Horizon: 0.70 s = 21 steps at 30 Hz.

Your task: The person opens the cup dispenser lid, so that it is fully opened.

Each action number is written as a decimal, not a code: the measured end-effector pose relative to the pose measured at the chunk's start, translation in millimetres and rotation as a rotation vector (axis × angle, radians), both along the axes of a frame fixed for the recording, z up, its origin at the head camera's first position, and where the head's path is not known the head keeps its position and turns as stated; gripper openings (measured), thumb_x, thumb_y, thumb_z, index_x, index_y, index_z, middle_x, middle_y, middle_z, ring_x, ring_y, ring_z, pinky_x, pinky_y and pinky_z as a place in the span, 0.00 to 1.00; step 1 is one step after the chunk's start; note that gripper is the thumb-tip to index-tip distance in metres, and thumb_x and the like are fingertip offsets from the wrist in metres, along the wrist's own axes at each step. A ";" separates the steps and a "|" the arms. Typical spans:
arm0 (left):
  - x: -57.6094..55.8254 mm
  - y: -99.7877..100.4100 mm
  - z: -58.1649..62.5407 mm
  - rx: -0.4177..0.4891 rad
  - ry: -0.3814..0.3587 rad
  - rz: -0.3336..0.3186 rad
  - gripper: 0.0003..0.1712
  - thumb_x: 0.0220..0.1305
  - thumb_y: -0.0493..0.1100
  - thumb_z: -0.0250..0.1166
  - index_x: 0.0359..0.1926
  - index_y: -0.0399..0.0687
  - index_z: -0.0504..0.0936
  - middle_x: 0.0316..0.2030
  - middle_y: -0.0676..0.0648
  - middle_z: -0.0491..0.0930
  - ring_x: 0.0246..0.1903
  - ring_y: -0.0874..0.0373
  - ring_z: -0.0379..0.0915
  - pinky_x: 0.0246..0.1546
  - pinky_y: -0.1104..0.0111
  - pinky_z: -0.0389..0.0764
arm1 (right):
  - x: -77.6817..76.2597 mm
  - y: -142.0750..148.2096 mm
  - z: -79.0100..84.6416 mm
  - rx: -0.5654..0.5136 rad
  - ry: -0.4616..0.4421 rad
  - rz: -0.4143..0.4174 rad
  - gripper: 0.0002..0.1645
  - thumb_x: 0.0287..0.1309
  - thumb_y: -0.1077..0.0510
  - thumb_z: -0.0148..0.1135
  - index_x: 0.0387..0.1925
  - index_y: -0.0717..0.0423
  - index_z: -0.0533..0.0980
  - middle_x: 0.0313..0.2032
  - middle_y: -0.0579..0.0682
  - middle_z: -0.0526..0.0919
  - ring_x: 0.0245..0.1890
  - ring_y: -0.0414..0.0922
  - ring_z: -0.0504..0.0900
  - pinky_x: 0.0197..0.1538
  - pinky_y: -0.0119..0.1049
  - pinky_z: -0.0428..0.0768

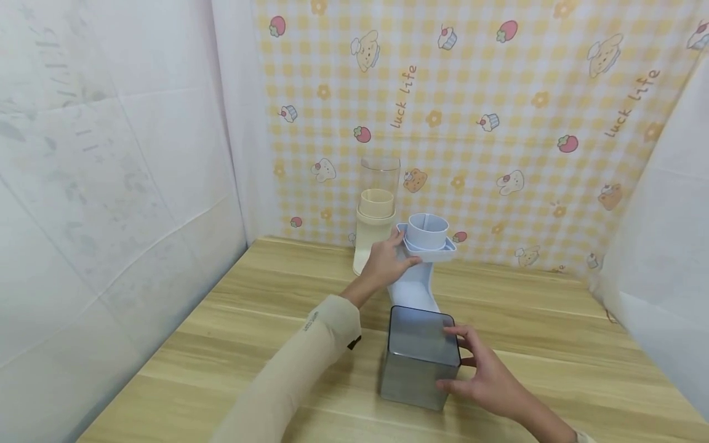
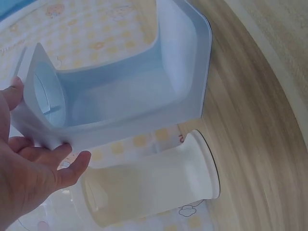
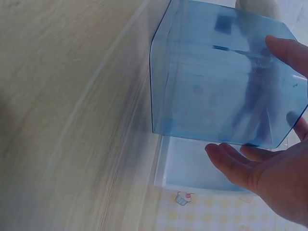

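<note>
The person's left hand (image 1: 384, 261) pinches the rim of a pale-blue hard-plastic stand with a round collar on top (image 1: 412, 289), thumb on the near side, other fingers spread beyond it. Its foot, below those fingers, appears to rest on the wood-grain tabletop (image 1: 221, 344). Just past them is a cream plastic stand with a clear cylinder (image 1: 370, 240). The right hand (image 1: 484, 375) holds a smoky, see-through square plastic box (image 1: 415, 378) by its right side, thumb against the near face, fingers spread around the top edge. I'd judge the box light, stiff, slick and prone to crack; opposite walls should grip better than a corner. The blue stand looks light but top-heavy, its rim a fair hold.
</note>
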<state>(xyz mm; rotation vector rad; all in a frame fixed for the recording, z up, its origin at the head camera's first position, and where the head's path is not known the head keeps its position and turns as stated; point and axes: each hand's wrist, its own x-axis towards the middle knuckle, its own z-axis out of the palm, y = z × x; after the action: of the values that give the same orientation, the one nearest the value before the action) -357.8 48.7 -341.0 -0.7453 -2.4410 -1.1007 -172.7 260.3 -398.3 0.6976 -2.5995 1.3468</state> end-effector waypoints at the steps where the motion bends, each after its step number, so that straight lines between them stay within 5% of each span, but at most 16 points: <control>1: -1.6 0.0 -0.2 0.008 -0.004 -0.006 0.47 0.59 0.56 0.72 0.69 0.31 0.65 0.68 0.31 0.61 0.70 0.43 0.57 0.67 0.62 0.63 | 0.6 0.2 0.1 0.001 0.001 -0.003 0.48 0.43 0.54 0.81 0.63 0.54 0.64 0.66 0.64 0.66 0.61 0.68 0.70 0.46 0.43 0.81; 8: -11.7 -0.6 0.7 0.025 -0.023 0.001 0.42 0.61 0.54 0.71 0.68 0.36 0.68 0.67 0.37 0.66 0.68 0.46 0.62 0.64 0.63 0.70 | 3.9 1.6 2.3 0.033 0.102 -0.015 0.45 0.46 0.55 0.80 0.64 0.53 0.67 0.71 0.64 0.59 0.64 0.63 0.66 0.45 0.42 0.82; 15: -17.6 1.7 4.3 0.022 -0.060 0.006 0.40 0.61 0.52 0.71 0.68 0.38 0.69 0.67 0.41 0.68 0.67 0.49 0.64 0.65 0.62 0.68 | 6.0 1.9 1.6 0.087 0.234 -0.022 0.46 0.43 0.54 0.82 0.64 0.51 0.68 0.73 0.55 0.59 0.65 0.47 0.67 0.45 0.40 0.82; 21: -26.5 3.7 3.5 0.035 -0.056 0.022 0.39 0.61 0.51 0.70 0.68 0.39 0.70 0.66 0.42 0.70 0.67 0.47 0.65 0.65 0.60 0.69 | 3.5 -0.6 -0.1 0.159 0.366 -0.058 0.49 0.36 0.59 0.85 0.62 0.52 0.70 0.73 0.49 0.59 0.63 0.52 0.69 0.45 0.42 0.81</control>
<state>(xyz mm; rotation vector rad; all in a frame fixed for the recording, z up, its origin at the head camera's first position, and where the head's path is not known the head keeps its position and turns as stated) -384.3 52.4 -337.5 -0.6845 -2.4637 -1.1674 -169.2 259.7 -398.5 0.7982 -2.4231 0.9020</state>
